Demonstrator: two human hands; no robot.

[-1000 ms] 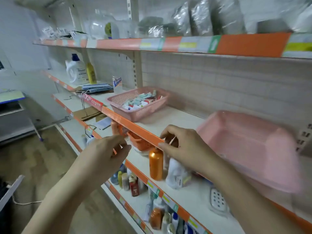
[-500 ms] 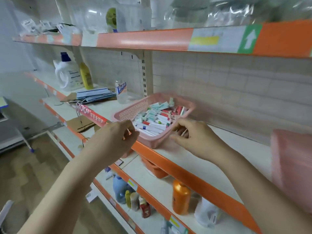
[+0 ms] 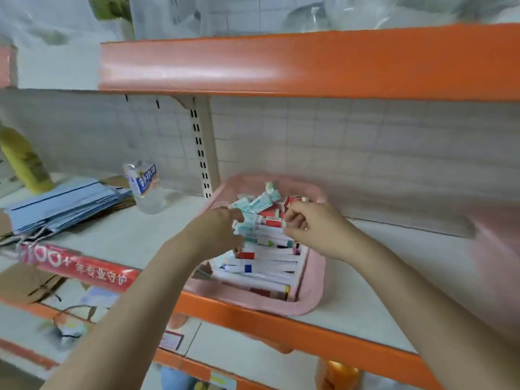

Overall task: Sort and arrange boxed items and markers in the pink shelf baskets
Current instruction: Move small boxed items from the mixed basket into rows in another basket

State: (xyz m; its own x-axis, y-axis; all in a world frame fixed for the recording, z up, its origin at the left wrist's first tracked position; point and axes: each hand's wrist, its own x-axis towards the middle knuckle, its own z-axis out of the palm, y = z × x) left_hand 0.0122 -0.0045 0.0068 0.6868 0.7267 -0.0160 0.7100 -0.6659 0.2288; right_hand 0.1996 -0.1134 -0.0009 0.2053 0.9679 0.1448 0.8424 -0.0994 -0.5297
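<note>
Orange-edged shelf (image 3: 351, 313) carrying the pink basket (image 3: 311, 288), set right at the front lip. Inside, long white boxes (image 3: 264, 263) in rows, small teal and red boxes (image 3: 257, 205) heaped behind. Left hand (image 3: 216, 229) reaching in, fingers curled onto a teal box, grip blurred. Right hand (image 3: 312, 226) with fingers pinching a small red-ended box (image 3: 274, 221). Likely risk: tugging from the heap could topple loose boxes over the rim or nudge the basket off the edge.
</note>
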